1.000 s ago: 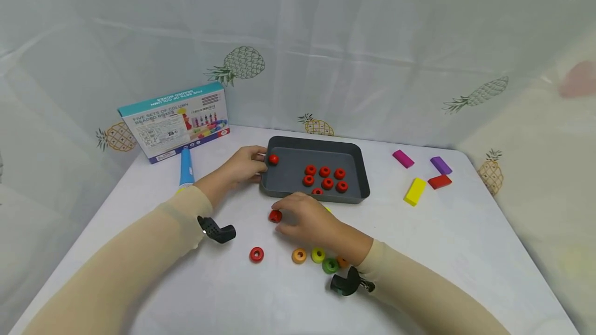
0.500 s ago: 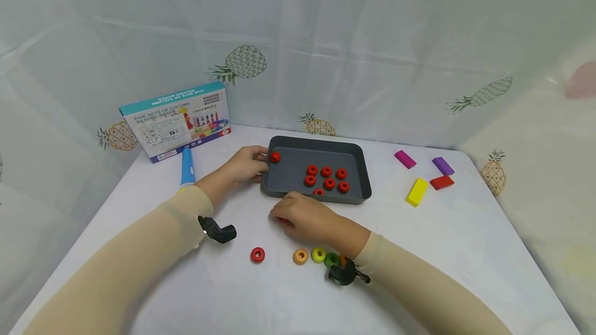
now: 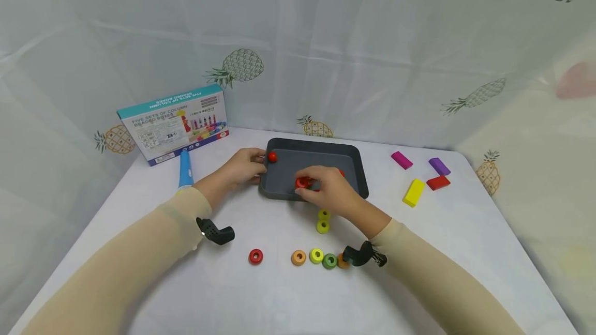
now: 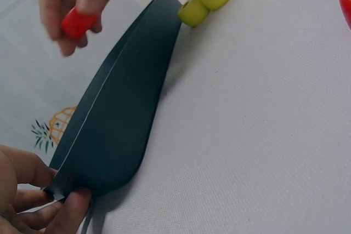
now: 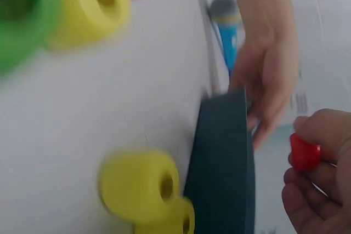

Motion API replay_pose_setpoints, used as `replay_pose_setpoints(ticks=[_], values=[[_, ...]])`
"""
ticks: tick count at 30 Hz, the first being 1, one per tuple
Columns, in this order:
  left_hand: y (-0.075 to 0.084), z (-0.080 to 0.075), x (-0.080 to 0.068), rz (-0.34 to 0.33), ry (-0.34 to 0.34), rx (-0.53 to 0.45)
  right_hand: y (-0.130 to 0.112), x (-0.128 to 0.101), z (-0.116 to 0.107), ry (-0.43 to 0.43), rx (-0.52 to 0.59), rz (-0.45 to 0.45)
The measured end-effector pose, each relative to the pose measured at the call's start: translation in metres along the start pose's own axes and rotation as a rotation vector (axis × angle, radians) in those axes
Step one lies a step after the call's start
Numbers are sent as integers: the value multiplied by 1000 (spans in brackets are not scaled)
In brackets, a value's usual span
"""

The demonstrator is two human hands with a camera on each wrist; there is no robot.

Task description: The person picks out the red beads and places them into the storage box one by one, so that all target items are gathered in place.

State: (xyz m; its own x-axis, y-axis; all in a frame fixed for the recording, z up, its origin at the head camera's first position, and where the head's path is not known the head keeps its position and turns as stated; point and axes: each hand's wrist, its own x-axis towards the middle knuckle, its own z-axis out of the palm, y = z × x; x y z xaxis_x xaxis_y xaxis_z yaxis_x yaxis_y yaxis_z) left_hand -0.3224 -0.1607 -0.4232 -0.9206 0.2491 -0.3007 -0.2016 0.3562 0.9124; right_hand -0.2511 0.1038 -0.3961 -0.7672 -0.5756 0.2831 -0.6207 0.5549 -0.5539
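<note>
A dark grey tray [image 3: 359,179] lies on the white table. My left hand [image 3: 246,166] grips its left rim; in the left wrist view its fingers [image 4: 38,201] curl round the tray [image 4: 118,119] corner. A red bead [image 3: 272,157] sits just inside that corner. My right hand [image 3: 326,186] hovers over the tray's front part and pinches a red ring bead [image 3: 301,183], also seen as the red bead [image 4: 77,21] and the red bead [image 5: 303,153] in the wrist views. The hand hides most of the red beads in the tray.
A red ring [image 3: 255,256] and a row of orange [image 3: 298,257], yellow [image 3: 316,255] and green [image 3: 329,260] rings lie near me. Two yellow-green rings [image 3: 323,221] sit before the tray. Coloured blocks [image 3: 415,192] lie at right; a box [image 3: 173,123] and a blue pen [image 3: 185,168] lie at left.
My right hand picked a red ring off the table in front of the tray and carried it up over the tray. The left hand stayed on the tray's rim.
</note>
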Motion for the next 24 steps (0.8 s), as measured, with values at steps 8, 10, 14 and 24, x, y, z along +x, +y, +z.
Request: replay_pose_setpoints(ticks=[8, 10, 14, 24], values=[[-3, -2, 2, -5, -7, -1, 32, 30, 5, 17, 66, 148], [-3, -2, 3, 0, -10, -4, 37, 36, 9, -5, 40, 175], [-3, -1, 2, 3, -13, -11, 42, 46, 15, -54, -65, 203], [-3, -2, 1, -6, -8, -12, 45, 51, 22, -72, -184, 192]])
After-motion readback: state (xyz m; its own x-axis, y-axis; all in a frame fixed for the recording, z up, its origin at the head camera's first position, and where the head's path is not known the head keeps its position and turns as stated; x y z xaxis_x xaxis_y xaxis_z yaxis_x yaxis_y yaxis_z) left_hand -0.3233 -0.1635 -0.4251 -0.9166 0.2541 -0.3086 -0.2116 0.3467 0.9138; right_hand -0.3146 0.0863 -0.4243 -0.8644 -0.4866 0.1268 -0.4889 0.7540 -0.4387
